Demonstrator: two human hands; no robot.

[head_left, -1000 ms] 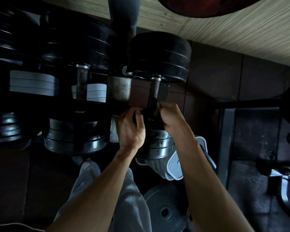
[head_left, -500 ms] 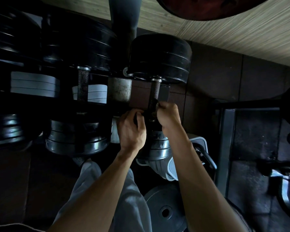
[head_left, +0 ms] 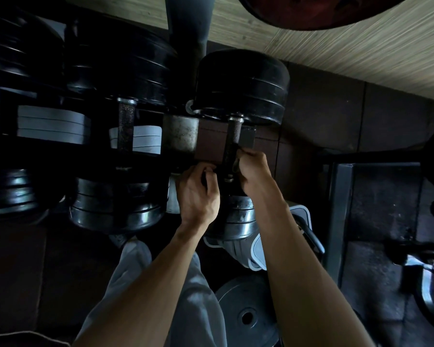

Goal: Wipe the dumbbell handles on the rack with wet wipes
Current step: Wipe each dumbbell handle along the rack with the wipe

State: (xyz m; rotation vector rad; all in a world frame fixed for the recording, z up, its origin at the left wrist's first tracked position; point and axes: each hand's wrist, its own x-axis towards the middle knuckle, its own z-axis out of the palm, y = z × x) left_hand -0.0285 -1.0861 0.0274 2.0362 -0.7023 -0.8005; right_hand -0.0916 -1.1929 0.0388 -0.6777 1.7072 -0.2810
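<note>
Both hands curl round the handle (head_left: 229,146) on the rack: left hand (head_left: 198,194) low, right hand (head_left: 253,169) beside it. No wipe shows clearly. Rub all round, up to the top.

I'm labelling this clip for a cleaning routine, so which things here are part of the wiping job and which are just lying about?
Part of the job:
- dumbbell handle, gripped near its lower end
- left hand and right hand, either side of it
- neighbouring dumbbell handle, untouched now
- the wipe: too dark to make out

Lying about:
- loose weight plate on the floor
- grey kettlebell
- red disc
</note>
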